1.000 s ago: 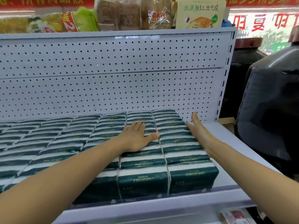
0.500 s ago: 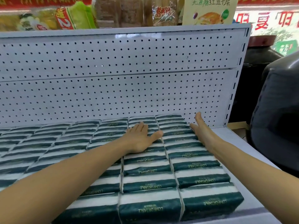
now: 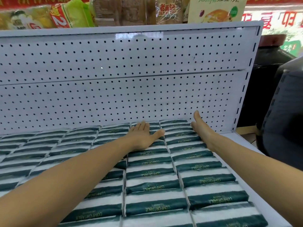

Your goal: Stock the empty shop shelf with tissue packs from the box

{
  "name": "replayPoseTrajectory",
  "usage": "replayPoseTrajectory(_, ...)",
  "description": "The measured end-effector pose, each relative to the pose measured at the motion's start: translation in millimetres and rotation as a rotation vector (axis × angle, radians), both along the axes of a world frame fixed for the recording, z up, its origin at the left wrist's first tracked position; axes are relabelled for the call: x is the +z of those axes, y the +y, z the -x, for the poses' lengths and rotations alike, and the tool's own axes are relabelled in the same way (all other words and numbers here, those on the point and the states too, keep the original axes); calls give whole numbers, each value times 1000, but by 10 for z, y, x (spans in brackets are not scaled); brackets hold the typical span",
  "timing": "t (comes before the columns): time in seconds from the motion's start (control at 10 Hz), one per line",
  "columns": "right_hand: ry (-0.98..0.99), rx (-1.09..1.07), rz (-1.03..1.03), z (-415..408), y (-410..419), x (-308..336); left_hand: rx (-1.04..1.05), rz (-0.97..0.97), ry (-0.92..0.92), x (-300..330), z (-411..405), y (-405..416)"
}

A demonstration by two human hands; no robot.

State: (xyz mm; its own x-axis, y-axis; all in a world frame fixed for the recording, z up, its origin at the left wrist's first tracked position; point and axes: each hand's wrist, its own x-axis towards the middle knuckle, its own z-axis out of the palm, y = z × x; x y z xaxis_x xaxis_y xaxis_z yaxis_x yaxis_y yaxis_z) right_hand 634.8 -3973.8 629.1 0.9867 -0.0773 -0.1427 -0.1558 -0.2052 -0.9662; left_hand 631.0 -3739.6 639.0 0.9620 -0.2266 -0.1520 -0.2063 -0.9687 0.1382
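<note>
Tissue packs, green and white with "COMFORTABLE" lettering, lie in tight rows across the white shelf, filling it from the left edge of view to near the right end, back rows touching the pegboard back panel. Left hand lies flat, palm down on top of the packs near the back, fingers straight and together, thumb spread to the right; it grasps nothing. Right hand stands on edge against the right side of the rightmost column of packs, fingers extended toward the panel, palm facing left and touching the packs; spread flat, nothing held. Bare strip of shelf stays visible right of that column. Both forearms reach in from the bottom corners. Snack bags and bread packages sit above the panel's top edge. Large dark container stands right of the shelf. No box seen.
</note>
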Motion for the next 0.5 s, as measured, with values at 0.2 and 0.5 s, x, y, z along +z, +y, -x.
replayPoseTrajectory(0.2, 104, 93, 62, -207, 37, 5, 5, 19, 7, -39, -84, -20)
replayPoseTrajectory(0.5, -29, 163, 582, 188, 69, 305, 9, 46, -8, 258, 82, 40)
